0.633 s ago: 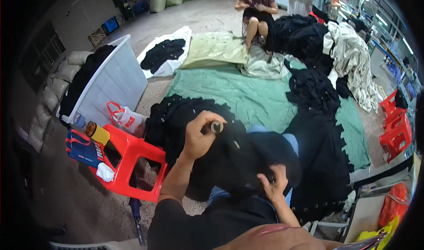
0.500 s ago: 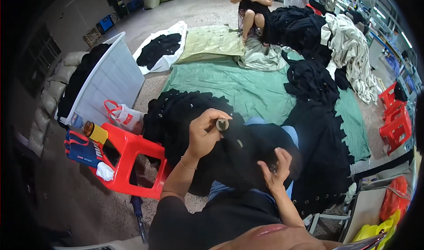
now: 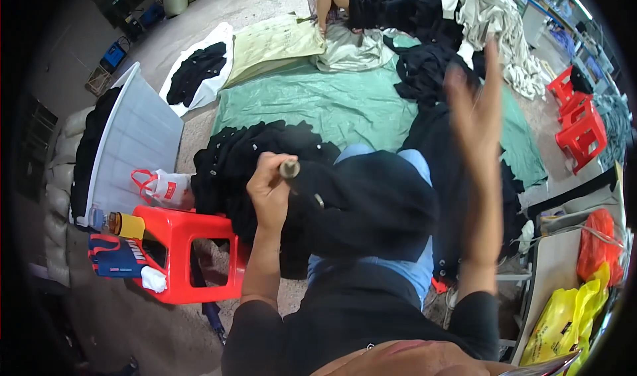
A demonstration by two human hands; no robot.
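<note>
Just left of the left hand's (image 3: pixel 269 191) grip, a white carrier bag (image 3: pixel 159 185) bears a red label (image 3: pixel 171 190), its print too small to read. Farther left and lower, a dark blue bag (image 3: pixel 114 256) carries bold white lettering. Right and below, a yellow plastic bag (image 3: pixel 556 315) has small dark print. Above the grip, a pale yellow sack (image 3: pixel 275 47) shows faint, illegible marks.

- I saw the left hand (image 3: pixel 267 189) curled tight, the left forearm (image 3: pixel 261 263) angled forward.
- The right hand (image 3: pixel 476 120) was stretched out farther ahead, splayed and blurred.
</note>
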